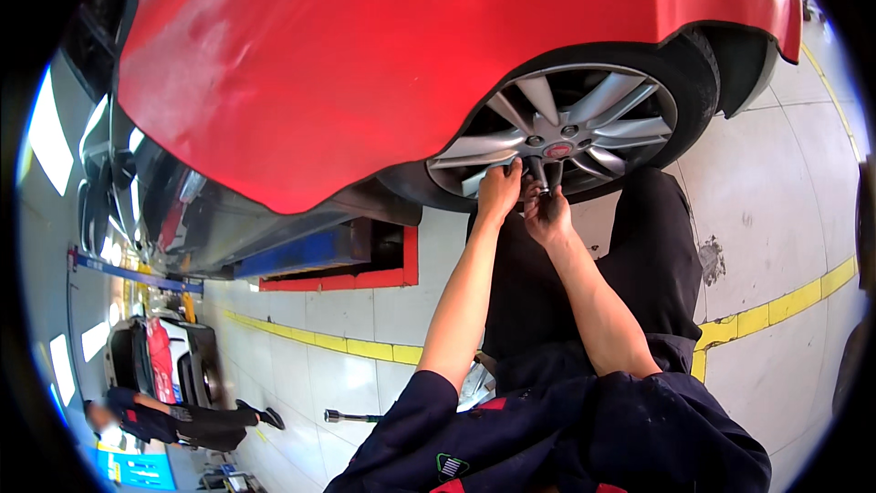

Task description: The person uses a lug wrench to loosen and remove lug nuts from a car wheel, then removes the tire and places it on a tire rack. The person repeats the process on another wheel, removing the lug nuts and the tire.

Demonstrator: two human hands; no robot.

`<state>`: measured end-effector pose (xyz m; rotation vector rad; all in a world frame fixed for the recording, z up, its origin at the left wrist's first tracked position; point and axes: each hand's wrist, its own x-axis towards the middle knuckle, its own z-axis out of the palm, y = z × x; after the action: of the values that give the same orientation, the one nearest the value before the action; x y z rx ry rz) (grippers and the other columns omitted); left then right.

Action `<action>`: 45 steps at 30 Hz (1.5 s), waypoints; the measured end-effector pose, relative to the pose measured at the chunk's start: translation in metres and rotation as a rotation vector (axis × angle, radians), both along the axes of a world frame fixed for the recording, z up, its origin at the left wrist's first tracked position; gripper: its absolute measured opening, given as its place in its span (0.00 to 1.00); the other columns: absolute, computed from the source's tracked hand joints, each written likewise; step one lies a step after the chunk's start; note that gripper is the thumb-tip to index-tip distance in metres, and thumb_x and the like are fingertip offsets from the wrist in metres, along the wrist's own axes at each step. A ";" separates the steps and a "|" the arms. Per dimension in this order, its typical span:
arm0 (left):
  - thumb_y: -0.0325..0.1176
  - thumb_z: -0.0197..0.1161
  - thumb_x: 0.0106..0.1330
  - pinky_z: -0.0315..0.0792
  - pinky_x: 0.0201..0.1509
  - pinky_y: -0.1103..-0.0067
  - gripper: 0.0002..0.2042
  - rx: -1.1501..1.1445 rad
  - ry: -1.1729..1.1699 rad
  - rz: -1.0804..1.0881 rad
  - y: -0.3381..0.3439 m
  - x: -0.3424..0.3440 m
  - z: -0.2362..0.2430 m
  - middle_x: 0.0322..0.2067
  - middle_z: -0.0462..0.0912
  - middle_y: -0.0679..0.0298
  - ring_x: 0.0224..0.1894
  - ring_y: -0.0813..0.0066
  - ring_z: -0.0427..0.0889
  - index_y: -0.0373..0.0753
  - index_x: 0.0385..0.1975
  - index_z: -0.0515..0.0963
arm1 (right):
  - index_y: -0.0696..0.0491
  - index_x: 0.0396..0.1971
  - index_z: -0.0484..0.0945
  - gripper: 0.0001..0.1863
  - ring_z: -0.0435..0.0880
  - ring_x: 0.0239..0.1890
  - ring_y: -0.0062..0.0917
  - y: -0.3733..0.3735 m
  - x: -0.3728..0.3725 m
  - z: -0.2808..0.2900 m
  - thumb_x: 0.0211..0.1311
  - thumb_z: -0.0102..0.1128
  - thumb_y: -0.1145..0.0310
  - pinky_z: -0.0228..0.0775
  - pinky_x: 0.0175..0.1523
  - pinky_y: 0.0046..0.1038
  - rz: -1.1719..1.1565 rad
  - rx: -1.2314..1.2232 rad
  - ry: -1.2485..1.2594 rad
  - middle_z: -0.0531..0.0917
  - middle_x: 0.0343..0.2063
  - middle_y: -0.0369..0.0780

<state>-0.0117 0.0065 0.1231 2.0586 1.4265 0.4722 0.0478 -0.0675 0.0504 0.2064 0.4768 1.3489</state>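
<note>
Wheel, just beyond my left fingers and right fingers (grip: I cannot tell); likely heavy, stiff; best held by spokes.

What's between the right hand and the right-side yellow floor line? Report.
Head view: between right hand and yellow line lie the black-trousered right leg, then floor tiles.

The wheel — black tyre, silver spokes, red centre cap — sits upright in its arch; a small metallic piece shows just below the cap, details unclear
</note>
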 end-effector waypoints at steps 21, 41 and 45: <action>0.27 0.55 0.52 0.64 0.47 0.66 0.06 1.137 -0.146 -0.409 0.020 -0.033 0.026 0.33 0.76 0.59 0.40 0.59 0.72 0.36 0.30 0.74 | 0.56 0.38 0.71 0.10 0.75 0.33 0.24 0.017 -0.016 0.009 0.59 0.53 0.69 0.68 0.33 0.18 -0.353 -0.513 -0.598 0.76 0.30 0.39; 0.18 0.48 0.48 0.64 0.53 0.66 0.15 0.842 -0.334 -0.074 0.006 -0.040 -0.054 0.41 0.75 0.54 0.48 0.53 0.71 0.33 0.36 0.74 | 0.61 0.45 0.68 0.19 0.79 0.30 0.26 0.015 0.008 -0.016 0.64 0.41 0.60 0.77 0.35 0.20 -0.160 -0.349 0.069 0.78 0.34 0.44; 0.16 0.47 0.49 0.62 0.58 0.68 0.20 0.730 -0.341 -0.101 -0.004 -0.039 -0.069 0.48 0.73 0.52 0.55 0.53 0.68 0.33 0.44 0.73 | 0.61 0.35 0.67 0.20 0.76 0.23 0.23 0.011 0.022 -0.040 0.65 0.37 0.56 0.72 0.24 0.15 -0.046 -0.171 -0.105 0.75 0.26 0.41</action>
<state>-0.0507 0.0024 0.0545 2.4073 1.0173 1.3860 0.0699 -0.0562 0.0108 0.0056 0.4932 1.2597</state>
